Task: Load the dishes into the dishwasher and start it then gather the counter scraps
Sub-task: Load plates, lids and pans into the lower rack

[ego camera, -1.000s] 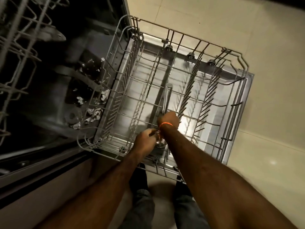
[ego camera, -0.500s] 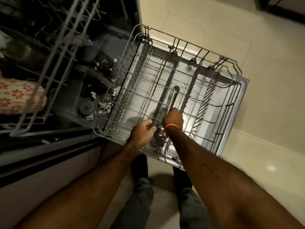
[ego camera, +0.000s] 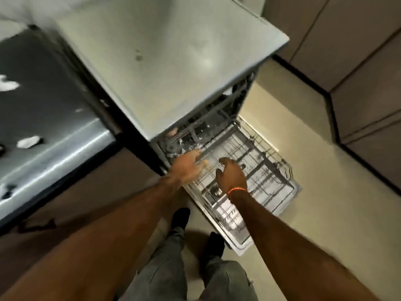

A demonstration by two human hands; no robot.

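The dishwasher (ego camera: 173, 61) stands open below me, its lower wire rack (ego camera: 267, 168) pulled out over the dropped door. A steel ladle lies in the rack, its round bowl (ego camera: 217, 191) showing just below my right hand. My left hand (ego camera: 188, 166) hovers blurred over the rack's near left side with fingers spread and nothing in it. My right hand (ego camera: 232, 177), with an orange band at the wrist, hangs above the rack, fingers loosely curled and apart, holding nothing.
A dark counter (ego camera: 43, 101) at the left carries white scraps (ego camera: 28, 141). Cabinet fronts (ego camera: 358, 61) close off the right side beyond the pale floor (ego camera: 303, 131). My feet (ego camera: 180, 218) stand next to the open door's edge.
Both hands let go of the ladle, which now lies in the rack, and lifted away. The view has pulled up and back, bringing the dishwasher top and counter into sight.
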